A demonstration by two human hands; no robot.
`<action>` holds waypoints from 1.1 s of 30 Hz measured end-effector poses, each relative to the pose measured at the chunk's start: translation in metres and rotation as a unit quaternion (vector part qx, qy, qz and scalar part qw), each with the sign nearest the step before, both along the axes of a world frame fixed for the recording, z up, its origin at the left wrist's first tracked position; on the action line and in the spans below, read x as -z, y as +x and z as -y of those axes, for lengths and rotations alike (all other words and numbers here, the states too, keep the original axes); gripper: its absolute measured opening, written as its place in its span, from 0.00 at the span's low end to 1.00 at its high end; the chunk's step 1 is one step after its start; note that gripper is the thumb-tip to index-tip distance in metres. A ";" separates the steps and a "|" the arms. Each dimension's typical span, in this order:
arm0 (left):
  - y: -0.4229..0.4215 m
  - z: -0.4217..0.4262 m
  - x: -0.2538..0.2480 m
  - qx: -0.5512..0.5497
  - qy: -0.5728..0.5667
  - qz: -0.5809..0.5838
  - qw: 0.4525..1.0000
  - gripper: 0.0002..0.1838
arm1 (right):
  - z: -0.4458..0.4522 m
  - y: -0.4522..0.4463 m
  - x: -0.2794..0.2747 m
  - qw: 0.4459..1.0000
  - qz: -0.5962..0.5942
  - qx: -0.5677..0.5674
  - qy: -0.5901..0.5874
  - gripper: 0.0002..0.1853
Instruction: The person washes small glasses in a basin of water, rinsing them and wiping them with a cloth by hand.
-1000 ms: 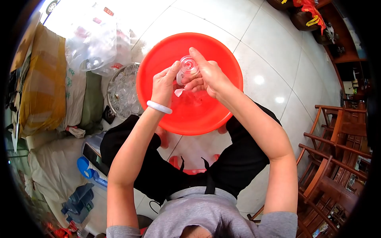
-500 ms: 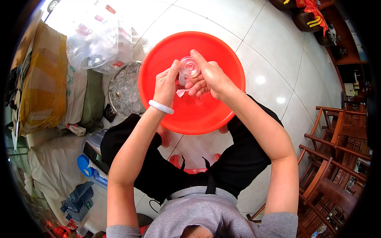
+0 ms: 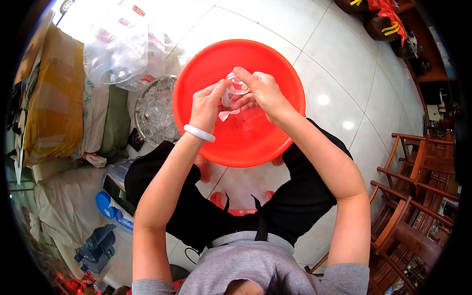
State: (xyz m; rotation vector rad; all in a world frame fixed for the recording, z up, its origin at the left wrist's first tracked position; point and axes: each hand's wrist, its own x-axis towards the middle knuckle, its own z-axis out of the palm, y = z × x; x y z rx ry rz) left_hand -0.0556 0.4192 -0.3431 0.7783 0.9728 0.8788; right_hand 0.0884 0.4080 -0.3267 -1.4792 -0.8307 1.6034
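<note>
Over the red plastic basin [image 3: 255,147], both hands meet around a small clear glass cup [image 3: 239,87]. My right hand [image 3: 265,96] grips the cup, with the thumb on its rim and the fingers curled beneath. My left hand [image 3: 206,104], closed in a pinch, touches the cup's left side. A thin white piece, like cloth or tissue [image 3: 227,115], is bunched at the left fingers and hangs below the cup. Its exact kind I cannot make out. A pale bangle [image 3: 199,132] circles the left wrist.
Left of the basin stands a round metal tray [image 3: 140,125] heaped with clear glass cups. Plastic bags [image 3: 115,54], a taped carton [image 3: 54,98] and sacks line the left side. Wooden chairs [image 3: 413,196] stand at the right. The basin sits between my legs on a tiled floor [image 3: 339,83].
The glass cup has been tilted, so its round base no longer faces up and its side shows. Both hands stay over the basin, with the right fingers slightly shifted.
</note>
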 end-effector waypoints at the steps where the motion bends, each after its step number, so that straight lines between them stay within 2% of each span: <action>1: -0.001 0.000 0.000 0.008 -0.004 0.015 1.000 0.17 | 0.000 0.000 0.000 1.000 0.000 0.007 0.012 0.29; 6: -0.006 -0.002 0.007 0.024 0.002 0.017 1.000 0.13 | -0.002 0.003 0.000 0.999 -0.035 0.016 0.021 0.22; 8: -0.007 -0.001 0.008 0.052 0.098 -0.075 0.991 0.13 | -0.002 0.003 0.004 0.998 -0.050 0.021 0.034 0.20; 11: -0.004 0.002 0.001 0.048 0.036 -0.046 0.997 0.13 | -0.003 0.001 0.008 0.996 -0.059 0.025 0.065 0.15; 12: -0.003 0.002 0.002 0.046 0.036 -0.046 0.997 0.13 | -0.003 0.000 0.008 0.995 -0.029 0.027 0.091 0.14; 14: -0.002 0.000 0.006 0.027 -0.018 0.035 0.999 0.12 | -0.001 -0.003 0.011 0.993 0.000 0.027 0.116 0.14; 16: 0.001 0.003 0.006 0.019 -0.013 0.015 1.000 0.13 | 0.003 -0.007 0.015 0.981 0.101 0.004 0.166 0.15; 18: 0.004 0.007 0.008 0.006 0.059 -0.033 0.998 0.14 | 0.006 -0.011 0.015 0.983 0.095 -0.004 0.157 0.15; 19: 0.005 0.012 0.007 -0.002 0.100 -0.097 0.990 0.17 | 0.009 -0.016 0.015 0.969 0.138 -0.028 0.205 0.15; 20: 0.005 0.011 0.012 -0.005 0.099 -0.097 0.990 0.17 | 0.011 -0.018 0.015 0.949 0.181 -0.052 0.252 0.15; 22: 0.002 0.012 0.025 0.013 0.122 -0.091 0.988 0.19 | 0.011 -0.017 0.014 0.950 0.180 -0.050 0.249 0.14; 23: 0.002 0.014 0.007 0.025 0.066 -0.072 0.995 0.22 | 0.011 -0.015 0.014 0.941 0.197 -0.070 0.267 0.14; 24: 0.002 0.013 0.014 0.024 0.066 -0.072 0.995 0.22 | 0.010 -0.014 0.014 0.930 0.213 -0.089 0.286 0.13; 26: 0.001 0.010 0.026 -0.010 0.217 -0.150 0.964 0.22 | 0.009 -0.014 0.010 0.938 0.191 -0.079 0.277 0.13; 27: -0.002 0.007 0.025 -0.010 0.217 -0.150 0.964 0.22 | 0.010 -0.014 0.009 0.946 0.169 -0.067 0.268 0.12; 29: -0.007 0.002 0.017 0.075 0.296 -0.377 0.874 0.22 | 0.008 -0.015 0.009 0.943 0.183 -0.061 0.272 0.12; 30: -0.007 0.003 0.012 0.075 0.296 -0.377 0.875 0.22 | 0.007 -0.016 0.009 0.939 0.197 -0.057 0.277 0.11; 31: -0.005 0.004 0.008 0.060 0.225 -0.326 0.916 0.21 | 0.005 -0.015 0.010 0.939 0.198 -0.057 0.277 0.11; 32: -0.004 0.004 0.006 0.045 0.153 -0.272 0.949 0.21 | 0.003 -0.015 0.011 0.915 0.238 -0.075 0.317 0.11; 33: -0.005 0.003 0.008 0.044 0.153 -0.272 0.949 0.21 | 0.002 -0.015 0.013 0.887 0.278 -0.093 0.357 0.10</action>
